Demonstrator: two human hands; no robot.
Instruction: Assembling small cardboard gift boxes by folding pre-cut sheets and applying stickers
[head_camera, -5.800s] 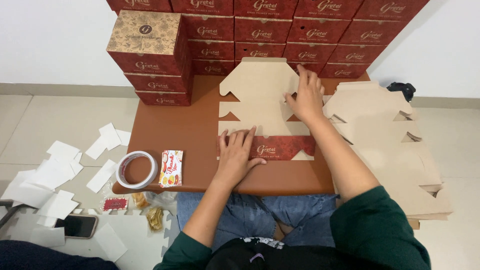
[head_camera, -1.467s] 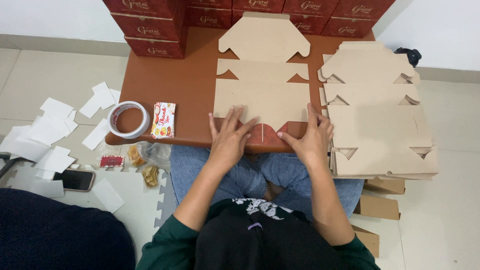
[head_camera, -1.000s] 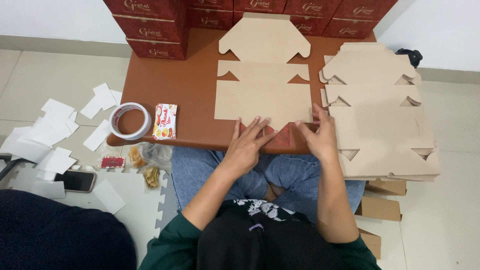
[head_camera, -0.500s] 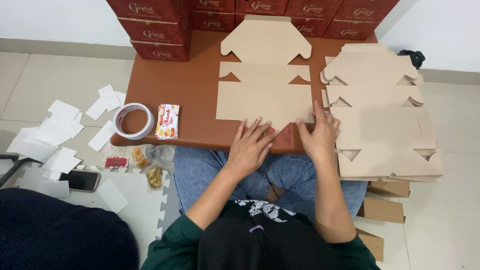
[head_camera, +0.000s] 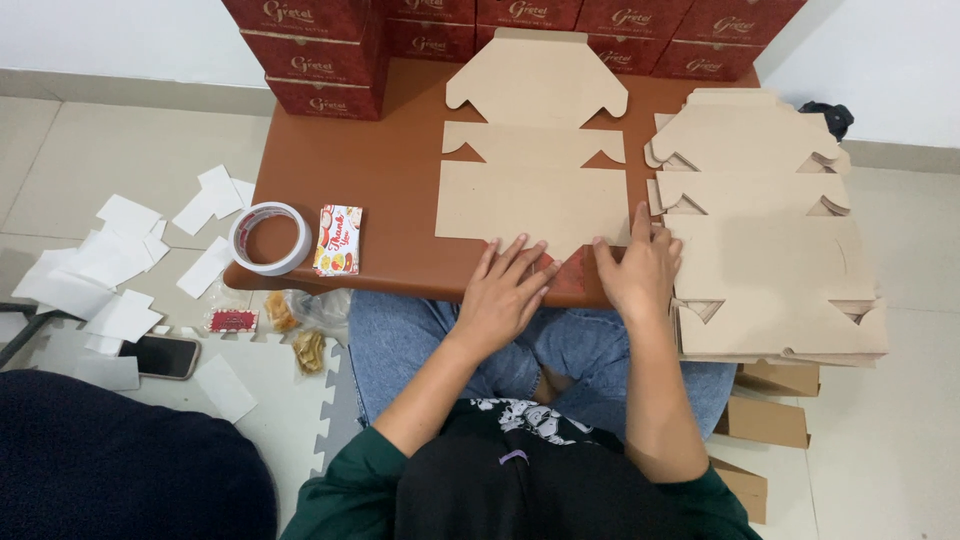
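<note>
A flat die-cut cardboard box blank (head_camera: 533, 190), brown side up, lies on the low brown table (head_camera: 370, 190). Its near flap is folded over at the table's front edge and shows a red printed side (head_camera: 570, 272). My left hand (head_camera: 505, 290) presses flat on that folded flap, fingers spread. My right hand (head_camera: 638, 270) presses on the flap's right end, fingers apart, next to a stack of unfolded blanks (head_camera: 770, 240). Neither hand grips anything.
Red finished boxes (head_camera: 320, 50) are stacked along the table's far edge. A tape roll (head_camera: 269, 238) and a small printed card (head_camera: 339, 240) sit at the table's left front. White paper scraps (head_camera: 110, 265), a phone (head_camera: 165, 356) and snack wrappers (head_camera: 290, 320) lie on the floor at left.
Both hands slid from the middle of the blank down to its near edge and folded the near flap over. The view shifted slightly; the blank stays in place.
</note>
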